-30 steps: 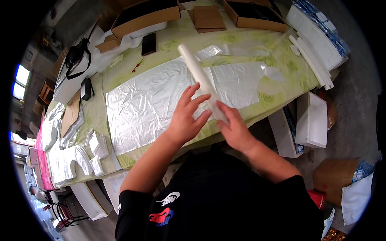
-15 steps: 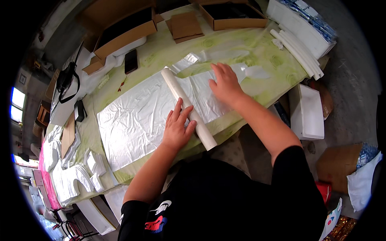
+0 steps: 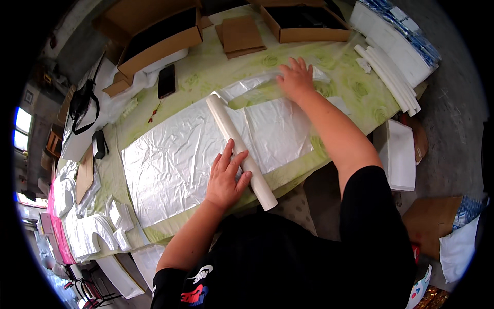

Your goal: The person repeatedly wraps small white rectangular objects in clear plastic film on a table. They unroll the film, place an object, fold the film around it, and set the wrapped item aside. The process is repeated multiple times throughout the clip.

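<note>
A long whitish roll (image 3: 221, 116) lies slantwise across a flat, creased sheet of silvery-white translucent plastic (image 3: 170, 154). My left hand (image 3: 226, 177) rests on the nearer half of the roll, its fingers spread and stretched out along it. Farther off to the right, my right hand (image 3: 297, 80) has its fingers apart over a narrow plastic strip (image 3: 247, 86) at the sheet's far edge. Whether those fingertips touch the strip, I cannot tell. The roll's near end sticks out past the table edge.
The table has a green-patterned cover (image 3: 355, 90). A phone (image 3: 166, 81) lies at the far left, before an open cardboard box (image 3: 164, 49). Another box (image 3: 314, 34) stands at the back. White tubes (image 3: 388, 80) lie at right; folded white plastic pieces (image 3: 92, 232) are at left.
My right hand has moved farther away over the table, and the far strip now stretches out to the right. My left hand stays on the roll. The view has shifted slightly.
</note>
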Tool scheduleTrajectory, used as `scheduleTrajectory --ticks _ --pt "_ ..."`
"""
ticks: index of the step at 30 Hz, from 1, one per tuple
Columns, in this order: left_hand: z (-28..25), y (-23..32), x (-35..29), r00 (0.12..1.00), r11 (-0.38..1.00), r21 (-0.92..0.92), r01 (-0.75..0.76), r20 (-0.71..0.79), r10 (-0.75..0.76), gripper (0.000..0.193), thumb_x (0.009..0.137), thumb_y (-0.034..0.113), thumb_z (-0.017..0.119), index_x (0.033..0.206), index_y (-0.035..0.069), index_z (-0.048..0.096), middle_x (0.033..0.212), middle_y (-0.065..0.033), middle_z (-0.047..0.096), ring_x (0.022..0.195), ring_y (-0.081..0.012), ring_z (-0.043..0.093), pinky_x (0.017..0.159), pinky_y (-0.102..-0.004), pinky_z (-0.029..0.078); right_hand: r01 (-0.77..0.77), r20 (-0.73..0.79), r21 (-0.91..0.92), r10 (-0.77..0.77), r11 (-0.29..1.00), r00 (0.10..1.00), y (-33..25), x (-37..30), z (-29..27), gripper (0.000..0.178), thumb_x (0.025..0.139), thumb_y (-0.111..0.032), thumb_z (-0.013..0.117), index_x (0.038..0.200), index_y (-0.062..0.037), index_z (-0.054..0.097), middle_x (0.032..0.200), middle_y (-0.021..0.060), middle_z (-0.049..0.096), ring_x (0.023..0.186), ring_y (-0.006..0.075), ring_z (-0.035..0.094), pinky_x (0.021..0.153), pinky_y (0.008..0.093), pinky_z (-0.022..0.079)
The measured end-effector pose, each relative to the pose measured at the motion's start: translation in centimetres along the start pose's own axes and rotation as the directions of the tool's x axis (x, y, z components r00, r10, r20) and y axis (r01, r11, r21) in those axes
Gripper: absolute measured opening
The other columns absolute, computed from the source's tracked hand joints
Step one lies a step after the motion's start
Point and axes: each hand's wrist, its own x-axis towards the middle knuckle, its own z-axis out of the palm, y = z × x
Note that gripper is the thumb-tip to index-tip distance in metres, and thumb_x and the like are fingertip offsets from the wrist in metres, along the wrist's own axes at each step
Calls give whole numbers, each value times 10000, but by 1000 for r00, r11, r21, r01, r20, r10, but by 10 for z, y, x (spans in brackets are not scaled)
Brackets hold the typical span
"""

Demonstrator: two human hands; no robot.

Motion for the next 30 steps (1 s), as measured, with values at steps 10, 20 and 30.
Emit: scheduleTrajectory --ticks 10,20,30 --pt "-2 1 0 998 998 59 -32 55 29 542 952 347 654 1441 132 564 1644 -217 342 1449 -386 441 1202 -548 297 427 -230 559 -362 710 903 -18 -152 -60 269 869 -95 714 1138 -104 718 1376 144 612 1380 424 468 1150 520 389" --pt "-9 30 31 967 979 77 -188 -159 198 412 834 103 771 1237 97 687 1470 -171 538 1314 -389 515 1102 -483 421 329 -298 724 -155 607 942 -21 -291 -81 271 776 49 720 1006 -96 724 1206 102 667 1221 408 569 1027 476 491" --pt "54 66 121 899 995 24 101 425 -102 462 782 358 844 1126 71 732 1126 -128 735 1056 -296 705 919 -413 561 259 -209 795 -153 549 966 -39 -331 -80 252 785 38 702 1005 -84 723 1167 111 683 1215 394 589 1022 467 498"
